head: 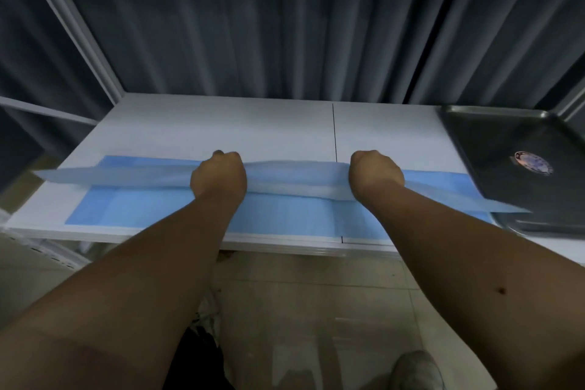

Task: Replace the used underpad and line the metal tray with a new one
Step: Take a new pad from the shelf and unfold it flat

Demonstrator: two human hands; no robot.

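A blue underpad (133,207) lies spread across the near part of the white table (221,123). Its far edge is lifted into a pale fold (294,176) that runs left to right. My left hand (219,175) is a fist closed on that fold left of centre. My right hand (375,173) is a fist closed on the same fold further right. The metal tray (493,149) sits bare at the table's right end, with a round sticker (532,162) on its floor. The pad's right tip overlaps the tray's near corner.
Dark pleated curtains (285,19) hang right behind the table. A white frame post (72,25) slants down at the left. A thin seam (334,130) splits the tabletop. Below are a tiled floor (316,310) and my shoe (418,370).
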